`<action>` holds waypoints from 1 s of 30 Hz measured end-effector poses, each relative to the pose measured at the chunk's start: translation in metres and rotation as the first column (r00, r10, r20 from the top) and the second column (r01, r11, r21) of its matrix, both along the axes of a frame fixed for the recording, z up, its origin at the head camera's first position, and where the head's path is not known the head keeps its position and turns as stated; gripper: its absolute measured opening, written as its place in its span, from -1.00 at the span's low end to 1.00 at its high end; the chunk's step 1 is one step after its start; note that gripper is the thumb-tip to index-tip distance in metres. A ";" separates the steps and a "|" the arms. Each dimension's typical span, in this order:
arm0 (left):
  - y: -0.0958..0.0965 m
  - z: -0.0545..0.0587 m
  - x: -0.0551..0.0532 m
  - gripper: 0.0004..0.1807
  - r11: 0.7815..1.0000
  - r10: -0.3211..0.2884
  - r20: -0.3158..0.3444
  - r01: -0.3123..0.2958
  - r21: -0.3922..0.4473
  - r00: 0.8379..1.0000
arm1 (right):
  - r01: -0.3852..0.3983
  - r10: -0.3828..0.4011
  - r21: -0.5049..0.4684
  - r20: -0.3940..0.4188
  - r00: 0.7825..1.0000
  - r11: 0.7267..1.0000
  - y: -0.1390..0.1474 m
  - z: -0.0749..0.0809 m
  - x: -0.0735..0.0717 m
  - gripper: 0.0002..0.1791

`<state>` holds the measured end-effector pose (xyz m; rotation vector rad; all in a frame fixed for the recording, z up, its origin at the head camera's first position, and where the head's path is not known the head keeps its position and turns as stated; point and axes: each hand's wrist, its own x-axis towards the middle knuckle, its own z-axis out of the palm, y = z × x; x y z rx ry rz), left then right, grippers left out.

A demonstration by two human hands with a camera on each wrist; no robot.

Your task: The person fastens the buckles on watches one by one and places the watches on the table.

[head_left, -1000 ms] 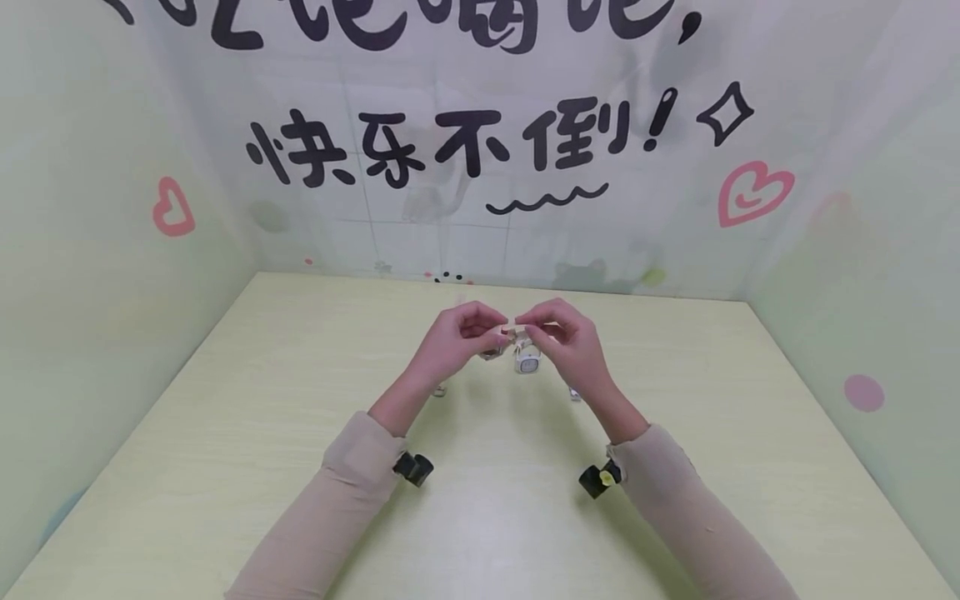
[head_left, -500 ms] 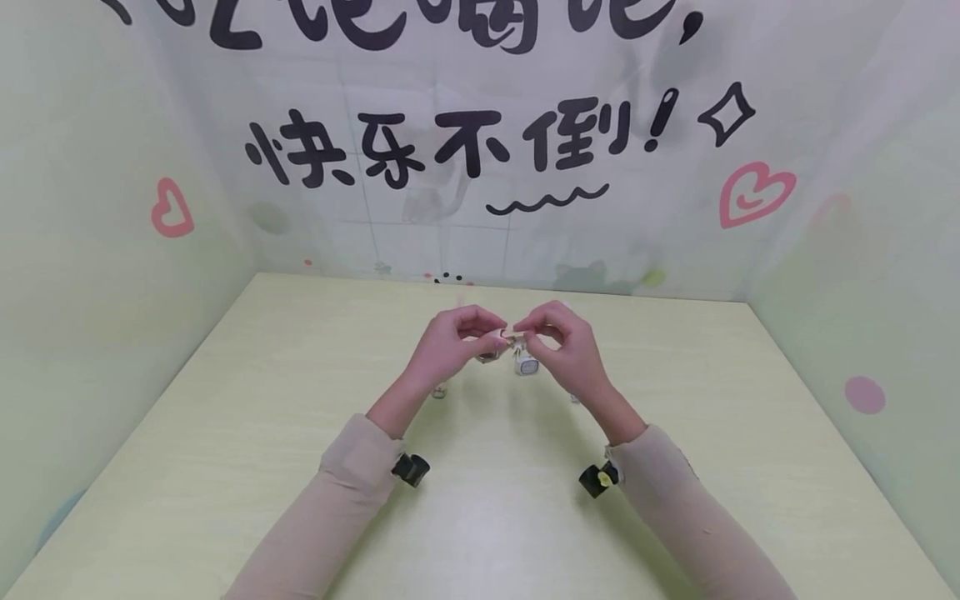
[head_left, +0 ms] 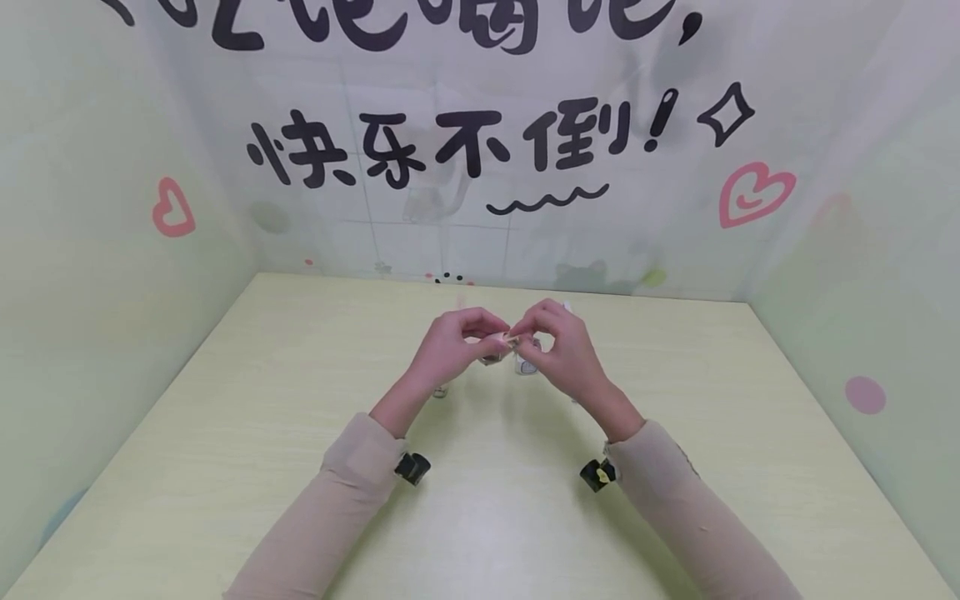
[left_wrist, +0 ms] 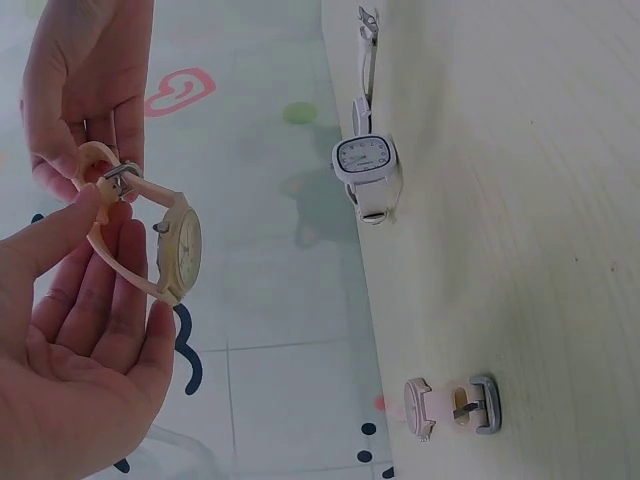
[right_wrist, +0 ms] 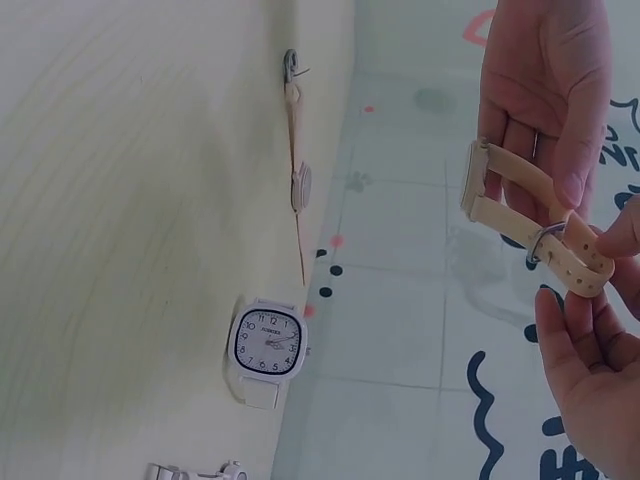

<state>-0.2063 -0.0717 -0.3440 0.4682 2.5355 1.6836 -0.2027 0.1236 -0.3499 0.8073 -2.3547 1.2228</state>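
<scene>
A cream wristwatch [left_wrist: 180, 250] is held up between the two hands, its strap looped through a metal buckle [right_wrist: 545, 243]. My left hand [head_left: 450, 346] grips it, the thumb pressing the strap beside the buckle. With thumb and fingers, my right hand [head_left: 562, 350] pinches the bent strap end [right_wrist: 585, 265], which has a row of holes. In the right wrist view the left hand [right_wrist: 550, 85] is above and the right hand [right_wrist: 600, 380] below. The watch is mostly covered by fingers in the head view.
On the pale table [head_left: 480, 500] behind the hands stands a white square-faced watch [right_wrist: 268, 343]. A pink watch [left_wrist: 415, 410] is to its left, and a slim silvery-white one [left_wrist: 367, 60] to its right. A printed curtain [head_left: 420, 242] closes off the table's back.
My right fingers have shifted slightly left and closer to the left hand, now overlapping more of the white square watch. The left hand has barely moved and keeps its grip.
</scene>
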 end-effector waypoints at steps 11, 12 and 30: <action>0.001 -0.001 -0.003 -0.66 0.998 -0.067 0.031 0.067 0.011 0.997 | -0.099 0.097 0.014 0.098 0.990 0.995 0.002 -0.001 0.002 -0.77; 0.000 -0.001 -0.003 -0.64 0.997 -0.072 0.037 0.072 0.008 0.997 | -0.107 0.105 0.017 0.108 0.989 0.994 0.002 -0.001 0.002 -0.74; -0.002 -0.002 0.000 -0.50 0.996 -0.090 0.017 0.090 -0.010 0.996 | -0.100 0.094 0.017 0.209 0.973 0.995 0.001 0.005 0.005 -0.70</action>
